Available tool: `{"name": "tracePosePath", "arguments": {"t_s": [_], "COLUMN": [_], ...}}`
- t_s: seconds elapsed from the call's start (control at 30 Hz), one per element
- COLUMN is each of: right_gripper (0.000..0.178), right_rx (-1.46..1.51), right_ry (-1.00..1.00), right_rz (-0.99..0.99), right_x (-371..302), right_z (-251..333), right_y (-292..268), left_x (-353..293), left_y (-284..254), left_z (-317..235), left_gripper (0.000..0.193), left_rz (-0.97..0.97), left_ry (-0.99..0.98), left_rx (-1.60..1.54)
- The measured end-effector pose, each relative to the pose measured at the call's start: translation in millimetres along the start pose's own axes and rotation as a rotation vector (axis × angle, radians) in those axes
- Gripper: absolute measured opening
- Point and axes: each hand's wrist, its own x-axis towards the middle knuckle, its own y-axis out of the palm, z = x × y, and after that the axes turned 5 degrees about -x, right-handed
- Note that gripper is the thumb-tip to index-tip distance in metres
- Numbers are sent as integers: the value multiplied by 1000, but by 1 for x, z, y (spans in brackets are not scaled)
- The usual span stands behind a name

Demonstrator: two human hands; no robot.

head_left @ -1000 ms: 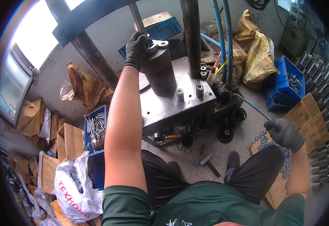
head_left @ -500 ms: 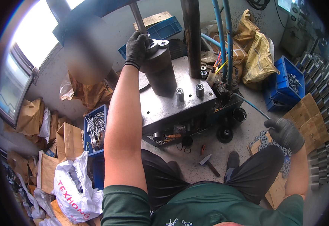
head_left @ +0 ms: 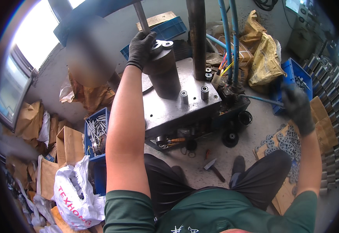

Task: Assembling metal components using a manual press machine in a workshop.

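My left hand (head_left: 140, 50), in a dark grey glove, reaches up to the top of a thick steel cylinder (head_left: 165, 79). Its fingers are closed beside shiny metal rings (head_left: 167, 44) on that top, right under a steel rod (head_left: 141, 17); what they hold is hidden. The cylinder stands on a heavy metal plate (head_left: 169, 112). Two short ringed sleeves (head_left: 204, 92) stand upright nearer me on the plate. On the right, my gloved right hand (head_left: 298, 108), smeared by motion, is closed on the end of a blue lever (head_left: 260, 99).
Flat metal rings (head_left: 286, 145) cover cardboard by my right knee. A hammer (head_left: 214, 169) lies on the floor between my feet. Blue crates stand at right (head_left: 297, 73) and left, the left one holding metal pins (head_left: 97, 130). A white sack (head_left: 74, 194) sits at lower left.
My right hand has moved up and away from me, swinging the blue lever's end upward. The left hand stays at the cylinder top, its fingers shifted slightly toward the rod.
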Motion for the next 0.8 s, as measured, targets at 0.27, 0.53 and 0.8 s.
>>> {"name": "tracePosePath", "arguments": {"t_s": [0.27, 0.53, 0.8], "right_gripper": [22, 35, 39], "right_rx": [-29, -9, -111], "right_ry": [228, 363, 553], "right_rz": [-196, -66, 131], "right_x": [125, 144, 145], "right_z": [-79, -93, -75], "right_y": [55, 76, 57], "left_x": [3, 4, 31], "left_y": [-3, -31, -64], "left_z": [-2, 8, 31], "left_gripper": [21, 25, 22], "left_rz": [27, 26, 13], "left_ry": [3, 63, 152], "left_rx": [83, -195, -151]}}
